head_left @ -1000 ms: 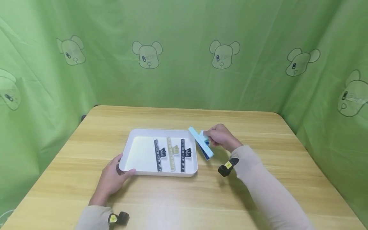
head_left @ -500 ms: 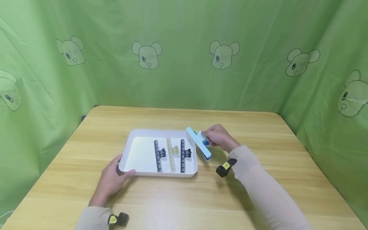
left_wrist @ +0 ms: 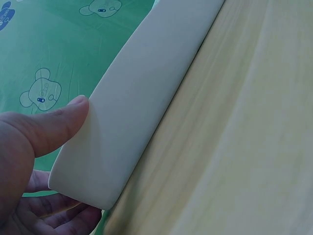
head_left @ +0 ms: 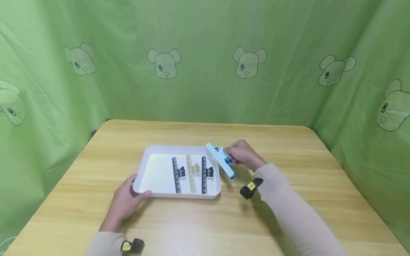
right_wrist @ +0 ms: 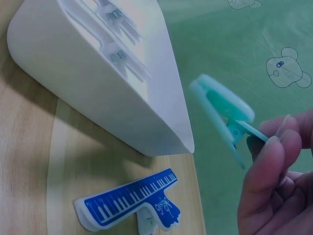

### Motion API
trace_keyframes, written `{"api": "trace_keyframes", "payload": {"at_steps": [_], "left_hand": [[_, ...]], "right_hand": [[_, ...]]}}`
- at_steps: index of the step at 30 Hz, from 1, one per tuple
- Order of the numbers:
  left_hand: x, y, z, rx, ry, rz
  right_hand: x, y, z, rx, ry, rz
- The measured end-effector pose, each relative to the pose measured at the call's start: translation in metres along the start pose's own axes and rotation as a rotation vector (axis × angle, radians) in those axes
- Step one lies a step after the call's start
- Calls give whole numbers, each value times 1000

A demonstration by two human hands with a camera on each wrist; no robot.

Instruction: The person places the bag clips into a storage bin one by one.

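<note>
My right hand (head_left: 242, 153) has its grip pinched on the handle tabs of a light blue clip (head_left: 219, 159), thumb and fingertips (right_wrist: 268, 161) squeezing the tabs, and holds it in the air over the right rim of the white tray (head_left: 148, 151). The clip's long bar runs slantwise, its far end over the tray's back right corner. Below it, on the desk (head_left: 288, 149) just beside the tray's right wall, lies a dark blue clip (right_wrist: 129, 199) printed with piano keys.

My left hand (head_left: 125, 201) grips the tray's near left corner, thumb (left_wrist: 58, 125) pressed along the outer wall and fingers curled under the corner.

Inside the tray three clips lie side by side in the right half: a dark keyboard clip (head_left: 177, 170), a pale green one (head_left: 191, 170) and another dark one (head_left: 205, 170). Green cloth (head_left: 205, 53) with bear faces hangs behind the desk.
</note>
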State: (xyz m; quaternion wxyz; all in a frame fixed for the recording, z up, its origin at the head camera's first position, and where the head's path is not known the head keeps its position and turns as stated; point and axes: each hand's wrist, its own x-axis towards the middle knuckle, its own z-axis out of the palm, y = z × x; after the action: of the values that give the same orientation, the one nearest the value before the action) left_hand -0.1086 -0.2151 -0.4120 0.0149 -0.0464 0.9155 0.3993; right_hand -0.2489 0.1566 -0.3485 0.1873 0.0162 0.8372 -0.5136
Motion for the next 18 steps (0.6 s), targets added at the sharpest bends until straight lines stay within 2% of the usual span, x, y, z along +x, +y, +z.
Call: {"api": "trace_keyframes", "payload": {"at_steps": [18], "left_hand": [[1, -2, 0, -3, 4, -2]], "right_hand": [[1, -5, 9, 7, -7, 1]]}}
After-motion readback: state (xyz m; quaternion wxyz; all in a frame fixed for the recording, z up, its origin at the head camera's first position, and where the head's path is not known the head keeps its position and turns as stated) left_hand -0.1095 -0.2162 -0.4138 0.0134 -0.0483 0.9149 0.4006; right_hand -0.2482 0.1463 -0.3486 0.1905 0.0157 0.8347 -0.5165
